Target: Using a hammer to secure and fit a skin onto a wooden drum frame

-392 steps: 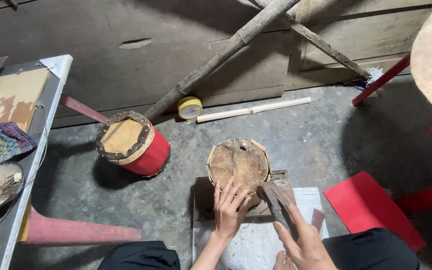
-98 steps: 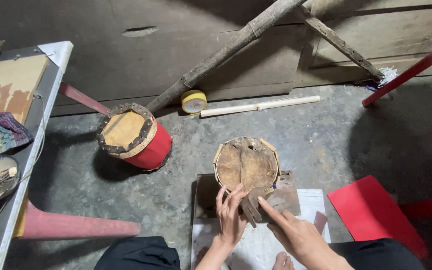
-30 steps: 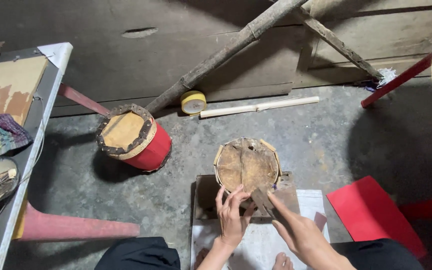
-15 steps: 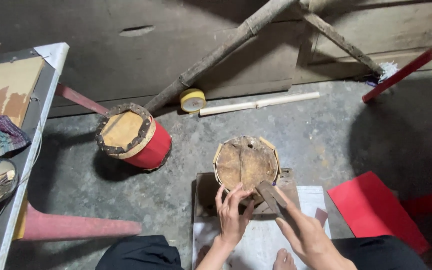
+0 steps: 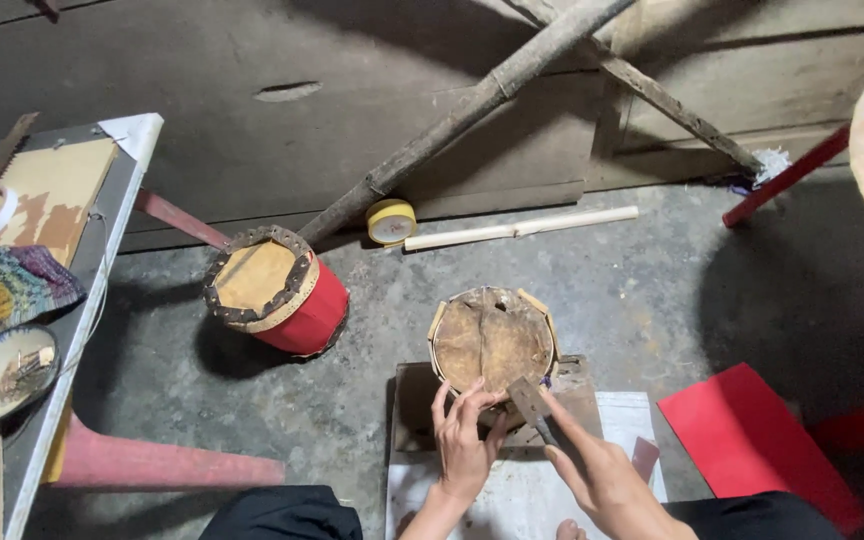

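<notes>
Small drum frame being worked on a board on the floor.

A finished-looking red drum (image 5: 277, 292) stands left; the bare drum (image 5: 493, 340) sits on a wooden board (image 5: 414, 405), its skin on but edges apparently still loose. The left hand (image 5: 465, 443) pinches at its near rim, fingers curled; the right hand (image 5: 607, 483) grips a hammer (image 5: 534, 407). Any nail is too small to see.

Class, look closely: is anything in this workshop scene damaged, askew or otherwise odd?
Yes. The small drum under the left hand has a hole near its far edge, and the red drum lies tipped on the floor.
</notes>
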